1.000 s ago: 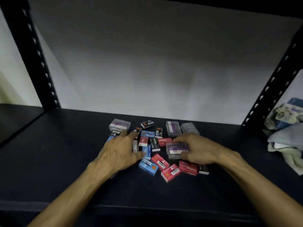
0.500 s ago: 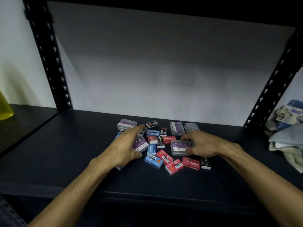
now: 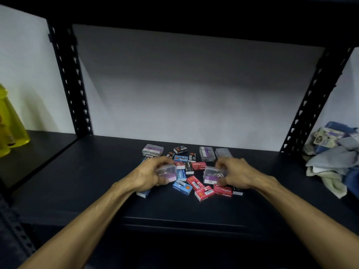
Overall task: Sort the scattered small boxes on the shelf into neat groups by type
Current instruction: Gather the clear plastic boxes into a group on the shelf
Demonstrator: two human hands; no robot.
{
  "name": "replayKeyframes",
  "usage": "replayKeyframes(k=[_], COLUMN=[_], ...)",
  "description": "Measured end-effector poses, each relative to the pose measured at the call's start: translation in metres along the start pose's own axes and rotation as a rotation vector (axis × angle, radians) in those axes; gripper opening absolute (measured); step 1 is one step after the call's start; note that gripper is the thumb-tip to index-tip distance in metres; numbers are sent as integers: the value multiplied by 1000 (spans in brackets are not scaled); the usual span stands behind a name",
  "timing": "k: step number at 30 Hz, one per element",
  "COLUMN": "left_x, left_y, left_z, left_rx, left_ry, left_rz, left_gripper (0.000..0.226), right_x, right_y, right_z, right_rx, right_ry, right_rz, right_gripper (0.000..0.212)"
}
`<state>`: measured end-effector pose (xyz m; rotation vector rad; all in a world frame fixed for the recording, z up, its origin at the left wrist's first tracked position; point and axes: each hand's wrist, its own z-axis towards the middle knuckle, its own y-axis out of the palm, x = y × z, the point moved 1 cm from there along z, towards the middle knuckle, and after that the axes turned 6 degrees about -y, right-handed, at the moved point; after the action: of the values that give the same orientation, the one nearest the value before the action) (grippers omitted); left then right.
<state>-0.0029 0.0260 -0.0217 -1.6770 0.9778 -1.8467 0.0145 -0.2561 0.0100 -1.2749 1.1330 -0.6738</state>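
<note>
dark shelf [image 3: 77,181]; left hand [image 3: 149,174] grips clear case [image 3: 167,171]; right hand [image 3: 236,174] grips another [image 3: 213,174], labels blurred.

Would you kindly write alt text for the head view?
Left hand and right hand each grip a clear plastic box over scattered red, blue and black staple boxes on a dark shelf.

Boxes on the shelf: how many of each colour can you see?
Clear boxes: 5
Red boxes: 5
Blue boxes: 4
Black boxes: 6
Total: 20 in view; some are partly hidden, so the count is approximate.
</note>
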Motion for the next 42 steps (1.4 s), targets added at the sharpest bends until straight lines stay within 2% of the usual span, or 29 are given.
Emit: replayKeyframes(k=[3, 8, 14, 19, 23, 26, 31, 34, 37, 42], left_x=[-1, 0, -1, -8, -9, -13, -43, -71, -103, -135], left_y=[-2, -11, -3, 0, -9, -25, -74, -102, -126, -152], left_z=[4, 11, 21, 24, 24, 23, 21, 15, 9, 2], left_rx=[41, 28, 90, 9, 17, 96, 187, 152, 137, 97], left_ry=[-25, 5, -2, 20, 12, -1, -65, -95, -129, -215], left_rz=[-67, -187, -274, -239, -186, -241, -298, -284, -217, -118], left_gripper=[39, 53, 34, 55, 42, 39, 39, 47, 36, 32], right_x=[0, -4, -16, -13, -8, -12, -55, -92, -130, -184], right_y=[-4, -19, -9, 10, 25, 22, 6, 6, 12, 30], right_z=[-3, -2, 9, 9, 9, 15, 43, 74, 103, 142], right_rx=[12, 58, 130, 201, 165, 175, 168, 168, 147, 100], right_ry=[-8, -59, -88, -14, 54, 38, -118, -216, -301, -377], right_rz=[63, 204, 231, 372, 471, 466, 412, 375, 336, 265], right_gripper=[31, 31, 36, 55, 49, 30, 29, 34, 35, 37])
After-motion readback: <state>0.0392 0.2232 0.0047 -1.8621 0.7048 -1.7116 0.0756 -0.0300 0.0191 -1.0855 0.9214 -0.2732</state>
